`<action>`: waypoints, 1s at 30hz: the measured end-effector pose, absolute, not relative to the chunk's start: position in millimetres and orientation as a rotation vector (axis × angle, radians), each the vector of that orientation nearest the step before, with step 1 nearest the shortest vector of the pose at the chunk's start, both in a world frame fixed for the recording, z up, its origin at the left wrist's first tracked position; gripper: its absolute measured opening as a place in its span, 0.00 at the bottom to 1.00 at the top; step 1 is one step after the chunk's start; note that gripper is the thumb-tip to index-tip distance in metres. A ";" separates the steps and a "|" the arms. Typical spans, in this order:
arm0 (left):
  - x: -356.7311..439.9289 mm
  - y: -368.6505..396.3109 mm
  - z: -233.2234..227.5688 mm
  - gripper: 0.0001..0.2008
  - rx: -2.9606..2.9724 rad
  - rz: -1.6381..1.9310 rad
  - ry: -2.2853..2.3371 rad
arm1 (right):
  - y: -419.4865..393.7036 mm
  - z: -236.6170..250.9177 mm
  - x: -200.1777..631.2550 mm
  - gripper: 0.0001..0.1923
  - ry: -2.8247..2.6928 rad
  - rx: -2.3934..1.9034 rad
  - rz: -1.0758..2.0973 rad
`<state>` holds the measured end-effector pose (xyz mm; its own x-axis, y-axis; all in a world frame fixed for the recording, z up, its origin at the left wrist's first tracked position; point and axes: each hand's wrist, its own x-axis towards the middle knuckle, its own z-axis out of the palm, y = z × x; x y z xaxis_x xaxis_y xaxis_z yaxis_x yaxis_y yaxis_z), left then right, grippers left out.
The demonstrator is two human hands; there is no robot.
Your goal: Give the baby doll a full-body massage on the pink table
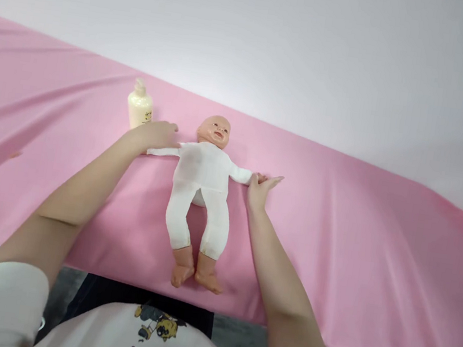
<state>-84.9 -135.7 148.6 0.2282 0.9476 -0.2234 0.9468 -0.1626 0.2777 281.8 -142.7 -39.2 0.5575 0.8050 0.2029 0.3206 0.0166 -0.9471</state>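
A baby doll (203,172) with a white cloth body and bare plastic head and feet lies on its back, feet toward me. Its arms are spread to both sides. My left hand (157,134) lies along the doll's arm on the left, fingers stretched toward its shoulder and thumb raised. Part of that arm shows in front of my fingers. On the other side, my right hand (260,192) is at the doll's small hand (261,177), which sits between my thumb and fingers; some fingertips point outward. Just behind my left hand stands a cream pump bottle (139,108), its base partly covered.
A pink cloth (359,243) with several folds covers the near part of the table, its front edge close to my body. Beyond it stretches a white surface (276,42). Grey floor (234,340) shows below the front edge.
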 end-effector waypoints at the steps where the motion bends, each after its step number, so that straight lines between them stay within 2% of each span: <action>1: -94.3 -138.2 135.0 0.34 2.216 0.008 1.733 | -144.4 -38.2 280.5 0.57 -1.022 -1.613 0.450; 4: -121.2 -140.9 92.1 0.33 2.344 -0.003 1.724 | -150.1 -33.5 277.5 0.56 -1.084 -1.695 0.385; 8: -149.7 -134.4 54.4 0.29 2.314 0.226 1.713 | -163.6 -15.5 266.0 0.53 -1.203 -1.615 0.297; 11: -157.4 -127.4 43.4 0.25 2.168 0.512 1.692 | -173.2 11.3 242.2 0.48 -1.367 -1.517 0.205; 13: -156.4 -125.1 40.9 0.27 2.067 0.712 1.622 | -173.2 33.0 217.4 0.45 -1.509 -1.374 0.201; 18: -149.1 -129.6 41.8 0.31 2.024 0.941 1.542 | -150.2 73.4 139.3 0.31 -1.996 -0.939 0.496; 22: -147.4 -133.8 38.7 0.30 2.140 1.025 1.464 | -135.8 70.8 88.7 0.31 -2.275 -0.877 0.578; 25: -144.0 -131.3 30.1 0.29 2.156 1.277 1.294 | -136.1 55.7 72.0 0.31 -2.323 -0.910 0.517; 30: -121.7 -124.4 16.8 0.32 1.864 1.678 0.985 | -141.5 40.8 76.7 0.28 -2.185 -0.904 0.490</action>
